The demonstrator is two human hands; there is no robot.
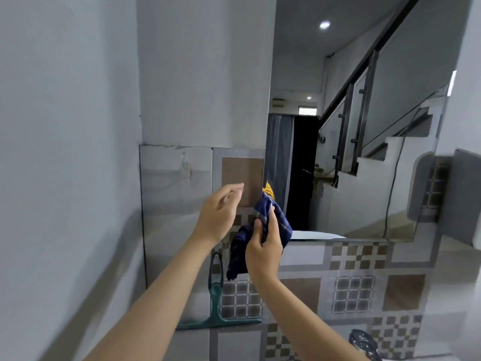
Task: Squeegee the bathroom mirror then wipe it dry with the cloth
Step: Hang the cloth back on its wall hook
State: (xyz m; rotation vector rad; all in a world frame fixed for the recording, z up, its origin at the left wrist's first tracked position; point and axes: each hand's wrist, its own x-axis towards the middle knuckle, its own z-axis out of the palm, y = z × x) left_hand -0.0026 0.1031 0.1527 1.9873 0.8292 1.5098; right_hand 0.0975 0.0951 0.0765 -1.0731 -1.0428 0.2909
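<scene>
one soft, limp blue cloth [260,230] hangs bunched in the pinching right hand [263,252], left hand [221,214] open beside it; likely wants wadding into the palm.

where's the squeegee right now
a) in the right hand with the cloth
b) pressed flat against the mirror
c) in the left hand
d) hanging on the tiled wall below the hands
d: the green squeegee hangs on the tiled wall, while the right hand grips only the blue cloth and the left hand is open and empty.
</scene>
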